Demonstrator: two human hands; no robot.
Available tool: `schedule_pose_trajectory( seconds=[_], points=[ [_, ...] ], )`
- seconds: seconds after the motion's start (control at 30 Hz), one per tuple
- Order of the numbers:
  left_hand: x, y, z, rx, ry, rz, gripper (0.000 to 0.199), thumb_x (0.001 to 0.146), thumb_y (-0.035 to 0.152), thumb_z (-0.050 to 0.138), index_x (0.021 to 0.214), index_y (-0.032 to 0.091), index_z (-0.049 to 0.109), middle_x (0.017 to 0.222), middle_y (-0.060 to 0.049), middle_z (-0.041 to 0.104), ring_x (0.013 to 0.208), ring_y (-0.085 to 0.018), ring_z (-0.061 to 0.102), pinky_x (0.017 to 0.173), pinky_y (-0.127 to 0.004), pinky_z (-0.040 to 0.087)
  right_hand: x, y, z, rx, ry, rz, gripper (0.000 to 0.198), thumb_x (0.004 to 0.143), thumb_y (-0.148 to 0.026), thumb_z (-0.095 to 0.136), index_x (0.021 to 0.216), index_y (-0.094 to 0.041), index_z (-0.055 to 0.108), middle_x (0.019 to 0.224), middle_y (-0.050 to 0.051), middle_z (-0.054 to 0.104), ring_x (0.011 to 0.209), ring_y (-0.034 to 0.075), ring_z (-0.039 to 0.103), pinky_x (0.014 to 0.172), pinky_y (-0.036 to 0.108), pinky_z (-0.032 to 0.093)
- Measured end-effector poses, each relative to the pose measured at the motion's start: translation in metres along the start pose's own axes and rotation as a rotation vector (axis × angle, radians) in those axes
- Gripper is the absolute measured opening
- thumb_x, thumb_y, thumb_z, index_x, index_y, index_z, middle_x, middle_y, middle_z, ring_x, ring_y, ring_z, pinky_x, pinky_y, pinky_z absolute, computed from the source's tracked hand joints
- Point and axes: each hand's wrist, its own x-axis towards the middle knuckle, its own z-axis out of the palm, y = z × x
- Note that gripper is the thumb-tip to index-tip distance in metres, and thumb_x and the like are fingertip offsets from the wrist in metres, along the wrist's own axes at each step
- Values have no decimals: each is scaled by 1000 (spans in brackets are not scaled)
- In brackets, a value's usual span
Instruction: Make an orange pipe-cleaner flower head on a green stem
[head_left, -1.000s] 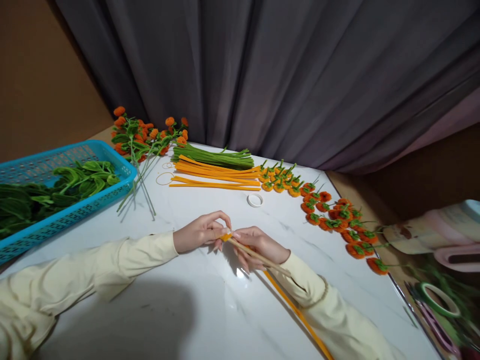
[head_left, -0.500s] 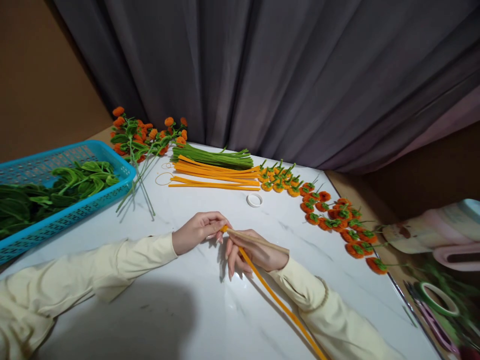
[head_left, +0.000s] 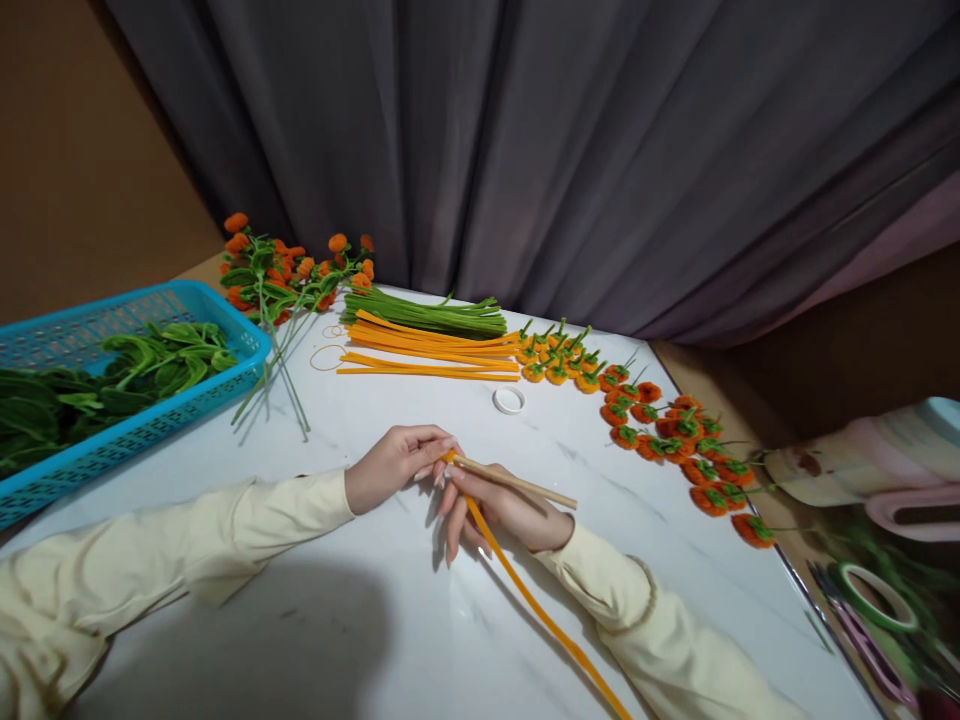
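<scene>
The left hand (head_left: 397,468) pinches the orange-wrapped end of the stick (head_left: 536,488), fingers closed. The right hand (head_left: 502,505), fingers partly spread, grips the orange strip (head_left: 517,582) near that end; its tail runs over the counter (head_left: 420,620). Beyond lie a white ring (head_left: 509,411), orange strips (head_left: 442,345) and green strips (head_left: 427,312).

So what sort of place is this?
Probably a small craft space: an orange strip in hand, orange flowers laid out, and a basket of green leaves.
</scene>
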Motion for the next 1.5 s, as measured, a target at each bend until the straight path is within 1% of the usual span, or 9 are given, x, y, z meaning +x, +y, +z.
schedule_pose_trajectory(
  seconds=[0.23,0.43,0.53,0.63,0.8,1.03,1.13,1.3,1.5],
  points=[
    [-3,-7,1,212,143,96,34,82,43,49,82,12,62,53,3,49,49,-8,45,49,-19,38,2,3,7,-46,4,47,39,86,-49,41,77,-12,51,51,4,64,36,7,47,38,16,31],
    [-3,-9,-1,483,185,177,28,85,34,46,81,14,64,50,4,51,46,-7,45,49,-17,39,0,1,2,-31,-59,52,39,83,-50,44,75,-12,51,52,4,65,32,7,43,35,19,30],
    [-4,-10,-1,589,168,262,23,86,29,46,81,15,65,65,0,64,57,-9,55,59,-18,42,-1,-2,2,-55,-87,66,38,84,-49,44,75,-12,51,51,3,64,33,8,45,35,18,31],
    [-5,-11,-1,625,125,315,22,86,26,46,83,16,65,81,-3,69,70,-12,60,68,-19,44,-2,-6,4,-75,-109,86,38,84,-49,43,75,-13,52,49,3,63,33,8,45,36,19,32],
    [-7,-6,0,649,58,361,22,86,23,44,82,15,64,78,-4,68,67,-11,59,65,-19,44,-5,-15,1,-60,-154,168,39,83,-49,46,73,-11,53,47,4,63,31,8,45,36,18,32],
    [-8,-4,-1,712,-36,439,25,88,22,39,80,14,61,62,0,59,53,-8,50,56,-17,39,-10,-28,-14,38,-225,295,33,83,-39,48,70,-9,55,46,5,62,26,8,43,24,15,21],
    [-8,-4,-2,691,-69,427,24,88,22,41,77,13,61,58,1,55,51,-7,48,54,-16,37,-11,-27,-19,64,-219,306,30,83,-35,48,69,-10,55,43,4,60,23,9,41,21,17,17],
    [-6,-2,-2,602,-124,294,25,87,25,44,73,13,61,49,4,48,45,-6,43,49,-15,35,-11,-23,-28,50,-213,276,25,82,-29,48,67,-11,55,37,0,55,19,5,29,22,16,17],
    [-7,-1,-2,487,-160,203,25,86,29,43,80,12,60,47,5,43,43,-6,38,44,-16,31,-9,-18,-34,53,-250,263,25,83,-26,48,63,-12,51,31,-4,46,20,3,23,22,15,9]
  ],
)
